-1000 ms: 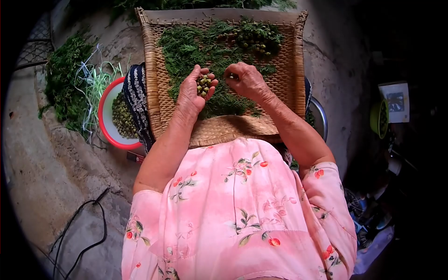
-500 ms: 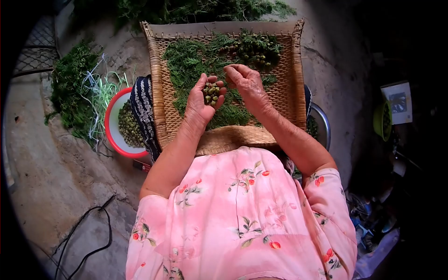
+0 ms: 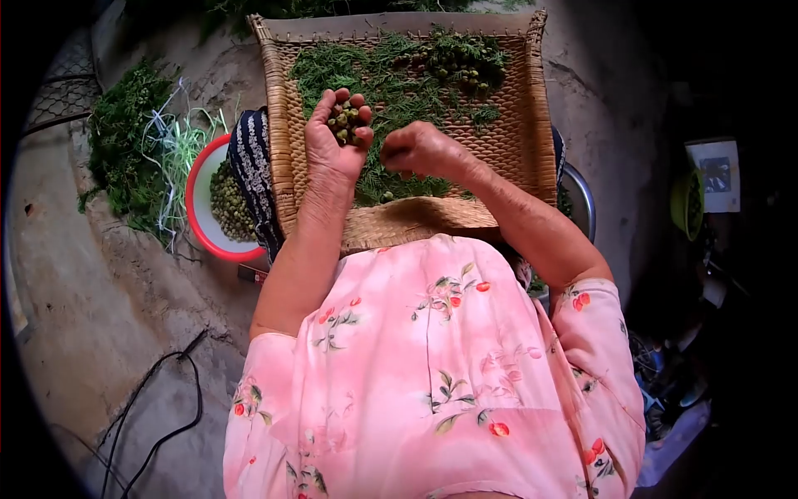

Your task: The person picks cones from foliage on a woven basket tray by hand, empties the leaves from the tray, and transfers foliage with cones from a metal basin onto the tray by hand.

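Note:
My left hand [image 3: 331, 151] is cupped palm up over the left half of a woven wicker tray [image 3: 532, 125], its fingers curled around a handful of small green-brown cones [image 3: 342, 121]. To its right, my right hand [image 3: 426, 150] hovers low above the tray with fingers bent together; anything between the fingertips is hidden. Feathery green sprigs [image 3: 320, 65] cover much of the tray's left and middle. A cluster of cones on sprigs [image 3: 470, 73] lies at its far right. One loose cone [image 3: 387, 196] rests near the front.
A red-rimmed white basin [image 3: 196, 214] with many cones stands left of the tray. Beyond it lie a heap of green branches [image 3: 125, 141] and pale plastic strings [image 3: 170, 137]. A metal basin [image 3: 587, 200] shows at right, a green bowl [image 3: 687, 205] farther off. Black cable [image 3: 198, 399] crosses the floor.
My right hand has come down toward the front of the tray and left, its fingers now turned down. My left hand has shifted left and slightly farther away, still holding the cones.

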`<state>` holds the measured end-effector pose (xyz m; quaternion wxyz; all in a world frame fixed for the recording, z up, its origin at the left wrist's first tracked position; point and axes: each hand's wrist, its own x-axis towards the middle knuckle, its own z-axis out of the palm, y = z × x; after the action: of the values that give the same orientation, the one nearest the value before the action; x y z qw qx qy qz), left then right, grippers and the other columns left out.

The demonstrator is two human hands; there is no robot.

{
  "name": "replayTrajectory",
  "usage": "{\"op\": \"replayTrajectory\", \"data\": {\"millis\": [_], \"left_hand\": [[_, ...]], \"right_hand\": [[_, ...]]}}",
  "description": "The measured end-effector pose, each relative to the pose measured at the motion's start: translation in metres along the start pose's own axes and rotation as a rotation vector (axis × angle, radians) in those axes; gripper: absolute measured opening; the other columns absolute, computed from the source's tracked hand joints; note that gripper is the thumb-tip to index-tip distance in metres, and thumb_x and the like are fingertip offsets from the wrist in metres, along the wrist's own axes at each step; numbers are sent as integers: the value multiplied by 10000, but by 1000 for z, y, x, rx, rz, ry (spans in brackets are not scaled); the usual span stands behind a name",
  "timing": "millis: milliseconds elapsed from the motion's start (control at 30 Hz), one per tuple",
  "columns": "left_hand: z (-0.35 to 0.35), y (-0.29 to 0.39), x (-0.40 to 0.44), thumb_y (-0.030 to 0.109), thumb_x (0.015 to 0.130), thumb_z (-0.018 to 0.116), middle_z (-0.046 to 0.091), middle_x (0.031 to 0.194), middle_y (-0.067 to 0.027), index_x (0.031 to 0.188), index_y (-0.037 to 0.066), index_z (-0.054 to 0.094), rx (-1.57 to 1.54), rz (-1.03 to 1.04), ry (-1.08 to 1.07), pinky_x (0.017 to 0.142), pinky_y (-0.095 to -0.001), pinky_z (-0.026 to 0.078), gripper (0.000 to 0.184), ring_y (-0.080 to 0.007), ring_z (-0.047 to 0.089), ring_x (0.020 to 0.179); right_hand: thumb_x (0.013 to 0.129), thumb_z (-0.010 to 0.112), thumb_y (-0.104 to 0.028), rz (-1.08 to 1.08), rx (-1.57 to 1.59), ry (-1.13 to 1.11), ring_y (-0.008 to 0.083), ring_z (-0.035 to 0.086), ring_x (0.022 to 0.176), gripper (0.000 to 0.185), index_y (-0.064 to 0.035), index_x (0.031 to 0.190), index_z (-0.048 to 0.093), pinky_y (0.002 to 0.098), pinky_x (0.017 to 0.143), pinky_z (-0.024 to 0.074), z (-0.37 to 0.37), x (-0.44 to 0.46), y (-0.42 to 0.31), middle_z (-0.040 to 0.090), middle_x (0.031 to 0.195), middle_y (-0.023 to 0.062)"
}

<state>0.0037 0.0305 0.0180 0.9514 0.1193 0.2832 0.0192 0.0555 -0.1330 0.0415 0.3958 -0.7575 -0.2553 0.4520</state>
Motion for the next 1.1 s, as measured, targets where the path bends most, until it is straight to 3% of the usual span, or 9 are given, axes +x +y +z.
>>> {"op": "replayTrajectory", "data": {"millis": [33, 67, 133, 400, 500, 700, 933, 1000, 1100], "left_hand": [[-1, 0, 1, 273, 880, 546, 617, 856, -69, 903, 98, 574, 12, 8, 13, 453, -264, 420, 179, -209, 585, 697], [-1, -1, 0, 273, 880, 546, 617, 856, -69, 903, 98, 574, 13, 11, 11, 453, -264, 420, 179, -209, 585, 697], [-1, -3, 1, 277, 880, 546, 616, 858, -70, 907, 98, 573, 30, 7, 70, 457, -266, 423, 184, -209, 584, 701], [-8, -9, 2, 330, 888, 533, 617, 870, -68, 929, 100, 581, 0, -1, 70, 542, -311, 519, 238, -219, 604, 743], [-7, -9, 0, 351, 892, 522, 617, 869, -67, 935, 102, 579, 0, 11, 86, 553, -314, 525, 259, -217, 605, 748], [-6, -15, 2, 400, 905, 472, 621, 839, -47, 935, 122, 567, 105, 22, 164, 526, -299, 521, 295, -190, 611, 720], [-2, -29, 7, 423, 911, 455, 617, 818, -30, 938, 124, 566, 101, -24, 273, 497, -291, 497, 320, -170, 597, 706], [-6, -28, 6, 418, 910, 460, 618, 811, -29, 938, 123, 566, 79, -66, 111, 501, -290, 500, 314, -173, 600, 684], [6, -30, -1, 379, 914, 465, 624, 819, -34, 934, 116, 560, 100, -18, 123, 506, -289, 506, 279, -176, 603, 662]], "right_hand": [[727, 618, -119, -261, -214, -8, 204, 612, 596, 120, -32, 808, 635, 325, 542, 495, 12, 7, 14, 611, 643, 105], [683, 621, -122, -301, -443, -18, 284, 624, 665, 132, -32, 780, 629, 361, 590, 514, 23, 12, 24, 628, 713, 128], [681, 610, -134, -246, -663, -44, 319, 628, 739, 132, -31, 761, 633, 378, 633, 525, 39, 8, 17, 637, 769, 140], [701, 575, -101, -192, -746, -85, 333, 624, 771, 115, -10, 750, 625, 404, 656, 516, 51, 11, 17, 628, 777, 169], [692, 545, -56, -147, -547, 78, 370, 592, 786, 95, -18, 765, 593, 429, 680, 488, 32, 3, 7, 606, 763, 179], [772, 584, -79, -469, -269, 702, 335, 575, 730, 68, -22, 788, 550, 393, 645, 473, 10, -6, -11, 579, 790, 144], [769, 608, -73, -587, -86, 793, 279, 602, 761, 174, -40, 940, 610, 334, 663, 487, 17, 1, -19, 598, 822, 136], [810, 596, -107, -509, 14, 816, 215, 611, 742, 169, -21, 955, 611, 308, 661, 493, 16, 3, -20, 615, 814, 101], [899, 532, -229, -137, 912, 740, 114, 573, 695, 234, -10, 956, 590, 260, 627, 487, 22, 9, -16, 589, 780, 23]]}}
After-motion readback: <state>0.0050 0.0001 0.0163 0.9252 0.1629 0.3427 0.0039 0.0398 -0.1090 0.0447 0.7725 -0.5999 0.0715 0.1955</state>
